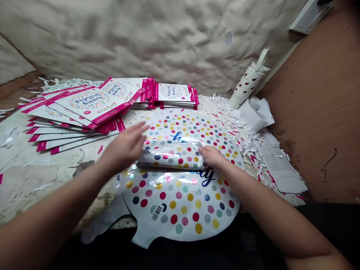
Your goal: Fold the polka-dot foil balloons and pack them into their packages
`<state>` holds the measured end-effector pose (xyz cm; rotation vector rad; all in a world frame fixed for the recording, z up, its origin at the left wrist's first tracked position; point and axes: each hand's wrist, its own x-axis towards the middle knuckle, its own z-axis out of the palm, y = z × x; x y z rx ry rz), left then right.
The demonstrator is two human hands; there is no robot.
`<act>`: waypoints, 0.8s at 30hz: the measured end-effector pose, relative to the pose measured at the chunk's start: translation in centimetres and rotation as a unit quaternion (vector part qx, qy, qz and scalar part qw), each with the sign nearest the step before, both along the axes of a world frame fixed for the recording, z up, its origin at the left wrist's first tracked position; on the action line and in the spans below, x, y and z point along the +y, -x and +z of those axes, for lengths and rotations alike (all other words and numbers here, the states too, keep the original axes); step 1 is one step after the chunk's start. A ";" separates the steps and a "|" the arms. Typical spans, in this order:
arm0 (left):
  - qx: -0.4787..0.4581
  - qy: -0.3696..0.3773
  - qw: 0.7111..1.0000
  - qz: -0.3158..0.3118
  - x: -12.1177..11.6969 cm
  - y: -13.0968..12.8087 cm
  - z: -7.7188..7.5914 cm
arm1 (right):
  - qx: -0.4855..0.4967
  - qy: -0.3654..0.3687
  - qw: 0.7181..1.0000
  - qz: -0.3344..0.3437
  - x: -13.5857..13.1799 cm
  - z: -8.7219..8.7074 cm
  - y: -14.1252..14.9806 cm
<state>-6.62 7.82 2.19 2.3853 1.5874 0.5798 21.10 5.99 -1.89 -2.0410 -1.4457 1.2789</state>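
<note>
A folded foil balloon (174, 154), white with coloured dots, forms a shiny strip in front of me. Beneath it lie flat round dotted foil balloons (194, 217) with blue lettering and a barcode near the tail. My right hand (212, 156) pinches the strip's right end between thumb and fingers. At the left end is my left hand (128, 144), its fingers stretched out and slightly blurred; whether they touch the foil I cannot tell.
Printed packets (92, 103) with pink edges are fanned out at the back left, beside a smaller packet stack (174, 93). A heart-patterned tumbler (247, 84) stands at the back right near crumpled paper (255, 114). Paper shreds (225, 112) and flattened cardboard (278, 165) line the right side.
</note>
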 end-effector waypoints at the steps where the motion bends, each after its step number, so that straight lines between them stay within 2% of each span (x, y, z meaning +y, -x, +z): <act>1: 0.023 -0.041 0.997 -0.068 -1.5 -1.2 0.0 | -0.013 0.014 1.000 -0.007 0.4 -0.1 0.1; 2: 0.051 -0.056 0.985 -0.158 -3.0 -2.4 -0.4 | -0.025 0.022 0.999 -0.011 0.7 -0.1 0.2; 3: 0.087 -0.046 0.974 -0.204 -4.4 -3.5 -1.1 | -0.040 0.026 0.999 -0.013 0.9 -0.1 0.2; 4: 0.120 -0.035 0.968 -0.218 -5.5 -4.3 -2.0 | -0.056 0.024 0.998 -0.013 0.9 0.0 0.2; 7: 0.184 0.017 0.966 -0.180 -6.9 -5.2 -4.8 | -0.120 -0.013 0.992 -0.022 0.0 1.0 0.5; 9: 0.198 0.038 0.966 -0.162 -6.8 -5.0 -5.8 | -0.189 -0.118 0.975 0.021 -1.3 1.6 1.4; 10: 0.201 0.044 0.965 -0.162 -6.6 -4.8 -6.0 | -0.219 -0.197 0.952 0.085 -2.2 1.7 2.1; 11: 0.203 0.049 0.964 -0.163 -6.5 -4.6 -6.0 | -0.245 -0.278 0.913 0.171 -3.1 1.6 2.7; 12: 0.204 0.052 0.964 -0.165 -6.3 -4.5 -6.0 | -0.265 -0.345 0.862 0.260 -3.9 1.4 3.3; 13: 0.204 0.054 0.963 -0.168 -6.3 -4.4 -5.9 | -0.281 -0.389 0.812 0.333 -4.6 1.0 3.8; 14: 0.202 0.056 0.963 -0.170 -6.3 -4.3 -5.7 | -0.298 -0.407 0.777 0.377 -5.1 0.6 4.0; 15: 0.200 0.057 0.963 -0.172 -6.3 -4.3 -5.7 | -0.323 -0.413 0.757 0.391 -5.4 0.2 4.0; 20: 0.192 0.075 0.963 -0.176 -6.5 -4.2 -5.5 | -0.401 -0.456 0.735 0.301 -4.8 -0.5 1.8; 24: 0.200 0.082 0.966 -0.142 -6.2 -5.0 -4.7 | -0.364 -0.532 0.699 0.309 -5.8 -0.3 1.7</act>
